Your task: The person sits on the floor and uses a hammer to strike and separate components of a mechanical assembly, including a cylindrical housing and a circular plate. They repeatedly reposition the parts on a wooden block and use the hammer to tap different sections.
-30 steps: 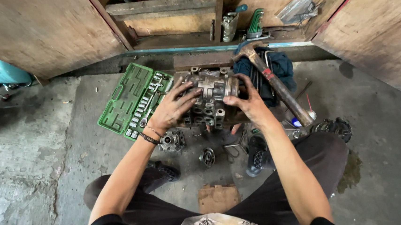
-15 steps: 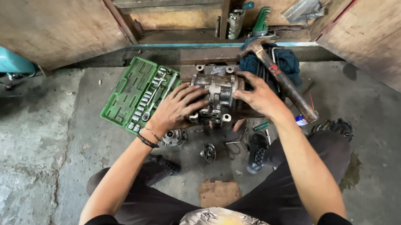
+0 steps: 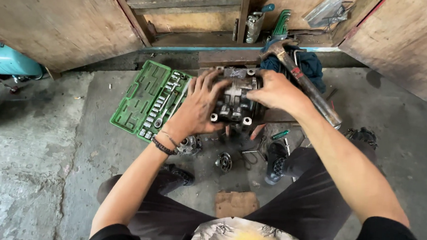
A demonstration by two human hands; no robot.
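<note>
Beside the green socket case (image 3: 145, 96), both hands (image 3: 199, 106) (image 3: 275, 92) clasp a grey metal housing (image 3: 236, 99).

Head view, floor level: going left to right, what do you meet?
Teal tank → green socket set case → left hand → grey metal housing → right hand → hammer.

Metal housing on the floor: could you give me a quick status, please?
Left hand and right hand grip metal housing from both sides. Hammer lies beside right wrist; socket case open at left.
</note>
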